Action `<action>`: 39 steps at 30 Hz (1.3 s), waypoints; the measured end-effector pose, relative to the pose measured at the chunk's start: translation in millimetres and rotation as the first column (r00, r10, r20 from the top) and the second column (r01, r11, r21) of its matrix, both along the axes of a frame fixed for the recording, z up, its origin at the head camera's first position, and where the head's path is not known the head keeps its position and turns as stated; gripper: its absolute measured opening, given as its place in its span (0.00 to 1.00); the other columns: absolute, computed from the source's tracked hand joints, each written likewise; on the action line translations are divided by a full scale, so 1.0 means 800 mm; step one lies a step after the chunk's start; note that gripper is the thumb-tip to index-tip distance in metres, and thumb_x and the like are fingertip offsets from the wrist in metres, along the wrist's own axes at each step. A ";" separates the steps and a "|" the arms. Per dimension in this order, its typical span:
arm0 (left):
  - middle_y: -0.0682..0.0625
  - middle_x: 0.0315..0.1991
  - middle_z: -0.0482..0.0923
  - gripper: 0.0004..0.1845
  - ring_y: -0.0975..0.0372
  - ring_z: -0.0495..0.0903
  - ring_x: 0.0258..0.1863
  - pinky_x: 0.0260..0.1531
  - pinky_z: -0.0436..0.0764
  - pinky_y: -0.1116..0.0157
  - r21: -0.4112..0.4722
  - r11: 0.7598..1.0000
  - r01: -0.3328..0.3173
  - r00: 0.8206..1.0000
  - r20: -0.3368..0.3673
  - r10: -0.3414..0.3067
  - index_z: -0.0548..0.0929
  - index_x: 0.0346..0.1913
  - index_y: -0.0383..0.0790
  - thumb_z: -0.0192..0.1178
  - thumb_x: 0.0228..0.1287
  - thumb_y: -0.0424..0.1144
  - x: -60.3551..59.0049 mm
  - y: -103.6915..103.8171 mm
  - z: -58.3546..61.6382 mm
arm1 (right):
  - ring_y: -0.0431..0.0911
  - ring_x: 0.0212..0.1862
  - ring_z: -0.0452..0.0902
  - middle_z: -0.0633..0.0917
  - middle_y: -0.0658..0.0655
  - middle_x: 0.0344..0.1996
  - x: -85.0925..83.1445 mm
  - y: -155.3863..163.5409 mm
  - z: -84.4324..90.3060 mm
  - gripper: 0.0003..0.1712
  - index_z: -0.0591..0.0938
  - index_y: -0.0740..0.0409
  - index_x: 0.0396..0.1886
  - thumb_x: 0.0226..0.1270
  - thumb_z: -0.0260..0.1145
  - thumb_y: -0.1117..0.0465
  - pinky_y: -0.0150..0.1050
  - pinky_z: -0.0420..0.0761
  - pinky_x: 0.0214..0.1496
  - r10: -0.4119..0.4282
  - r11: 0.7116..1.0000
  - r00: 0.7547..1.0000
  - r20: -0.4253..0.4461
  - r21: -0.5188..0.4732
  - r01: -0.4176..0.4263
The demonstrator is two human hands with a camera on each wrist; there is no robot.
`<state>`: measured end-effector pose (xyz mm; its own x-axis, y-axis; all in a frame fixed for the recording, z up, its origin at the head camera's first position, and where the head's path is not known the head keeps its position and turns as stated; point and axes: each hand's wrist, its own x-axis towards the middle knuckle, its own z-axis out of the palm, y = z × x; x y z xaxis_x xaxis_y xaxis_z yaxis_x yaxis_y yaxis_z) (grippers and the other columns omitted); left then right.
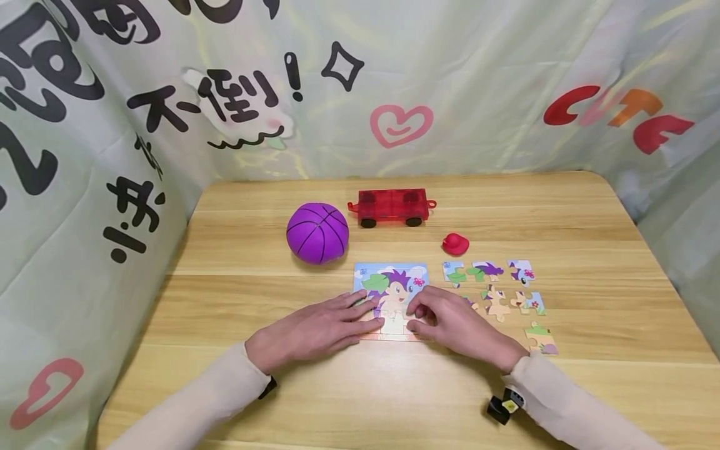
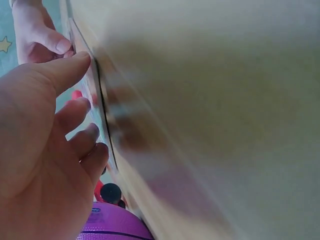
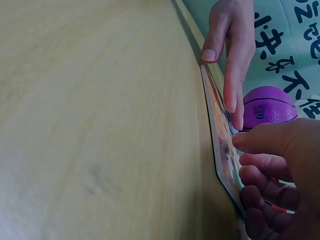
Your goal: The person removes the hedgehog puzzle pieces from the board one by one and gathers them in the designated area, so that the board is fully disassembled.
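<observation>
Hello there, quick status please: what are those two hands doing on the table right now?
Left hand flat, steadying puzzle board. Right hand fingertips pressing the board's lower edge. Loose puzzle pieces lie to the right, nothing in the way.

Two bare hands, long cream sleeves, small black wrist-worn device with a yellow spot.

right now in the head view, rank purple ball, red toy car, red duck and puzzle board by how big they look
1. puzzle board, partly under the hands
2. red toy car and purple ball, too alike to rank
3. red duck, clearly smallest
</observation>
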<state>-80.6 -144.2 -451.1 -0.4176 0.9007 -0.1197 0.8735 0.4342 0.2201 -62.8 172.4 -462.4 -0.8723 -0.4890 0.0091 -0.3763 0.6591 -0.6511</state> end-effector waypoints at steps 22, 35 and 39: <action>0.46 0.88 0.58 0.25 0.48 0.57 0.88 0.84 0.65 0.51 -0.025 0.997 0.067 0.997 -0.036 -0.067 0.70 0.84 0.63 0.48 0.91 0.46 -0.004 -0.008 -0.007 | 0.34 0.36 0.74 0.82 0.37 0.31 0.001 -0.005 -0.009 0.07 0.90 0.44 0.39 0.69 0.77 0.62 0.32 0.78 0.41 0.051 0.996 0.993 -0.110 0.075 -0.043; 0.44 0.88 0.57 0.25 0.46 0.58 0.87 0.83 0.68 0.52 -0.027 0.996 0.080 0.994 -0.069 -0.082 0.70 0.83 0.62 0.48 0.91 0.44 -0.004 -0.005 -0.006 | 0.36 0.35 0.75 0.81 0.39 0.32 0.001 -0.005 -0.008 0.05 0.88 0.46 0.40 0.68 0.77 0.60 0.29 0.79 0.38 0.040 0.998 0.996 -0.083 0.044 -0.037; 0.44 0.88 0.57 0.26 0.46 0.57 0.88 0.83 0.68 0.52 -0.026 0.997 0.069 0.996 -0.055 -0.070 0.70 0.84 0.62 0.48 0.91 0.45 -0.004 -0.006 -0.006 | 0.36 0.35 0.74 0.81 0.40 0.32 0.001 -0.007 -0.008 0.06 0.88 0.47 0.41 0.69 0.78 0.58 0.29 0.78 0.38 0.051 0.997 0.994 -0.100 0.063 -0.045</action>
<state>-83.8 -149.3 -456.2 -0.3609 0.9248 -0.1200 0.9123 0.3768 0.1603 -62.2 166.7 -468.6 -0.8436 -0.5329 0.0654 -0.4708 0.6755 -0.5675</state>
